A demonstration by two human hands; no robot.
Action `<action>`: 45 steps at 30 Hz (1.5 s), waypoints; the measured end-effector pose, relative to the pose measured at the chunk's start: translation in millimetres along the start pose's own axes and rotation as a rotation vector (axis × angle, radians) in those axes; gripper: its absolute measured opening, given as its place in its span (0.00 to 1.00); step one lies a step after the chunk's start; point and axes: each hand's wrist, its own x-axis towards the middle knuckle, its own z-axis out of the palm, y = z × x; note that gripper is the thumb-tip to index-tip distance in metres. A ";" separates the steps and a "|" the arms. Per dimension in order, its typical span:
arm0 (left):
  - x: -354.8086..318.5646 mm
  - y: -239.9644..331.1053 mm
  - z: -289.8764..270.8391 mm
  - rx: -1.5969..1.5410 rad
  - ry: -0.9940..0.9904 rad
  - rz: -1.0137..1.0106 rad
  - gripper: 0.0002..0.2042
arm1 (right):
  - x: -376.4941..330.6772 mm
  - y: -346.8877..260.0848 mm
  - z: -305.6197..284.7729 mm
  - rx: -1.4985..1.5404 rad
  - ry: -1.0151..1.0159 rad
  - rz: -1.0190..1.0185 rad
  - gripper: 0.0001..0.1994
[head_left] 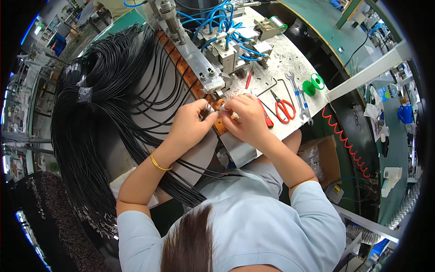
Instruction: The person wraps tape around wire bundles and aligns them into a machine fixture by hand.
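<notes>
Both hands meet at the near end of an orange-brown rail (184, 68), just below the metal head (212, 80) of a bench machine. My left hand (190, 124) is closed in a pinch on what looks like the end of a black cable; its fingers partly hide it. Close beside it, my right hand (248, 115) is also closed, thumb and fingers pressed together. What those fingers hold is too small and covered to name. A large bundle of black cables (93, 109) hangs to the left, and several strands spread toward the rail and my left hand.
On the white bench to the right lie red-handled scissors (285, 111), wrenches (297, 95), hex keys (270, 86) and a green spool (312, 85). Blue air tubes (217, 22) loop over the machine. A red coiled hose (344, 143) hangs near a cardboard box (328, 158).
</notes>
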 end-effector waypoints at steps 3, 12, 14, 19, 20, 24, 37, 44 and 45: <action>0.7 -1.4 0.5 -0.099 0.057 0.069 0.11 | 0.1 7.0 2.4 -0.004 -0.004 0.025 0.06; -0.4 3.1 -8.5 0.167 0.044 0.187 0.11 | 0.6 13.9 -4.5 0.545 -0.058 0.413 0.12; 1.3 9.9 -9.8 -0.019 0.108 0.058 0.12 | -2.1 18.4 -6.9 0.635 -0.071 0.553 0.13; 3.6 0.3 -5.3 -0.142 0.060 0.070 0.11 | -8.8 53.4 10.9 0.250 -0.054 0.355 0.11; 3.8 -1.2 -5.4 -0.142 0.059 0.069 0.11 | -9.8 56.5 13.1 0.304 -0.057 0.367 0.11; 5.4 -5.0 -7.6 0.202 -0.009 -0.026 0.14 | -10.2 61.1 17.8 0.338 -0.064 0.444 0.11; 3.6 5.1 -11.4 -0.064 -0.141 -0.024 0.09 | 0.1 21.5 4.7 0.262 -0.016 0.114 0.05; 0.0 7.1 -6.0 -0.020 -0.006 0.021 0.08 | 0.0 9.9 6.1 0.010 0.035 -0.030 0.05; -0.4 6.7 -6.0 -0.016 -0.015 0.022 0.08 | 0.7 8.0 6.6 -0.141 0.062 -0.121 0.06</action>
